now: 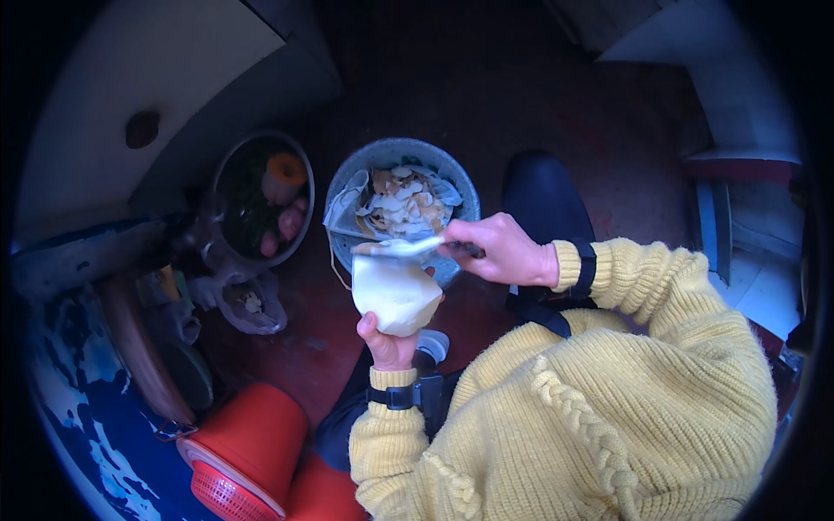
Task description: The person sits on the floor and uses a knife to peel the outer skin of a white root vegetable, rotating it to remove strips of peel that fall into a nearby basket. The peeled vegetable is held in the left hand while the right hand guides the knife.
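My left hand (pixel 388 347) is closed around a large, pale root vegetable (pixel 395 295), holding it from below and behind. Most of its visible surface is peeled white, and a strip of brown skin shows at the top edge. In my right hand (pixel 499 247) is a knife (pixel 466 249) with a dark handle. Its pale, blurred blade lies across the top of the vegetable, touching it. Just beyond both hands stands a speckled grey-blue bucket (pixel 469 178). Inside it are many white and brown peelings (pixel 404 204).
Left of the bucket, a round basin (pixel 306 161) holds greens, a cut orange piece and pinkish roots. Clear plastic bags (pixel 252 304) lie beside it. A red bucket (pixel 261 434) and a red basket (pixel 221 495) are at the lower left. My dark-clad knee (pixel 547 195) rises at the right.
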A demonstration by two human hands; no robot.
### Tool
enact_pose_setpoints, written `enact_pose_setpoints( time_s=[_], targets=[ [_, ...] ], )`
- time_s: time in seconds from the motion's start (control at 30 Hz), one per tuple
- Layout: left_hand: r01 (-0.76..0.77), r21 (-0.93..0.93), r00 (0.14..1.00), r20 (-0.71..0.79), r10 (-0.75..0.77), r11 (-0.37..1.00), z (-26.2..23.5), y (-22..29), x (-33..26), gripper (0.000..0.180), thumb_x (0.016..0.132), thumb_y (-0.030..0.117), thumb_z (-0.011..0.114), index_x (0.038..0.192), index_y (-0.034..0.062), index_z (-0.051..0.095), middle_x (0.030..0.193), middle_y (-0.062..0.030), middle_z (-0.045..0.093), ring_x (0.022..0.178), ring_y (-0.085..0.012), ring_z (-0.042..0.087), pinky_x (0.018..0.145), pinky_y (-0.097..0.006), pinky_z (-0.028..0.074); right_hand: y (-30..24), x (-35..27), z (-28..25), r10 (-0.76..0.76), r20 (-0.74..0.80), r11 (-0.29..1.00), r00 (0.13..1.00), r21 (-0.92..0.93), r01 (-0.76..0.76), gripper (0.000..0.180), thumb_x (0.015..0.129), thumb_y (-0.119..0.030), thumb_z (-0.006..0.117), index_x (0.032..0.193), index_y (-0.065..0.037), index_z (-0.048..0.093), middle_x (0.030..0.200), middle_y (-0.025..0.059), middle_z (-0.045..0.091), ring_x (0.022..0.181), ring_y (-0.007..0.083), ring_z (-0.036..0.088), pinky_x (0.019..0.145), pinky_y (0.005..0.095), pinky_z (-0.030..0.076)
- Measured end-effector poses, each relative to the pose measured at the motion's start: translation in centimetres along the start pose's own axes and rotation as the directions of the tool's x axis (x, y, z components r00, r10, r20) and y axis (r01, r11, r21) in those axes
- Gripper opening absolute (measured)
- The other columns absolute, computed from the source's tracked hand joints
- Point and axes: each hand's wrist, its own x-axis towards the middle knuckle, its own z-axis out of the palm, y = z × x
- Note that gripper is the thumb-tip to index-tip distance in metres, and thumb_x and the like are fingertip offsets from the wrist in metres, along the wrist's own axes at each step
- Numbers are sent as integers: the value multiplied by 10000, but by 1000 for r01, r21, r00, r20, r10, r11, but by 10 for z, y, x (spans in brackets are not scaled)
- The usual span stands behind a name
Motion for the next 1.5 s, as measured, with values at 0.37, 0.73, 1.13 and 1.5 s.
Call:
enact_pose_setpoints(
  time_s=[0.37, 0.73, 1.13, 1.5],
  targets=[
    [40, -84, 996, -72, -46, 996, -15, -5, -2, 932, 817, 651, 665, 1523, 133, 345, 1488, -163, 463, 1330, -413, 479, 1037, -686, 408, -26, -9, 4, -352, 29, 879, 936, -333, 341, 181, 865, -128, 680, 1042, -98, 650, 721, 42, 637, 608, 207, 656, 522, 311, 532],
    [-30, -157, 999, -27, 26, 987, -13, -14, -4, 979, 785, 677, 692, 1528, 150, 332, 1491, -152, 459, 1309, -444, 488, 940, -689, 474, 2, -2, 13, -314, 19, 890, 949, -341, 301, 167, 825, -158, 701, 938, -140, 579, 715, 26, 628, 630, 239, 669, 514, 353, 519],
    [18, -73, 1000, -23, -20, 997, 15, 1, 2, 959, 732, 564, 730, 1519, 164, 355, 1444, -175, 480, 1276, -485, 505, 867, -664, 539, 19, 11, -4, 173, 188, 975, 967, -172, -141, 147, 844, -119, 666, 982, -120, 615, 768, 103, 699, 742, 333, 695, 635, 432, 533],
    [-21, 189, 982, -180, 56, 982, -32, -20, -6, 997, 698, 595, 805, 1477, 129, 392, 1412, -102, 534, 1290, -319, 533, 1070, -531, 459, -14, 4, -4, -213, 74, 962, 974, -156, 223, 233, 801, -106, 734, 974, -116, 578, 806, 48, 680, 710, 267, 690, 565, 364, 534]
  ],
)
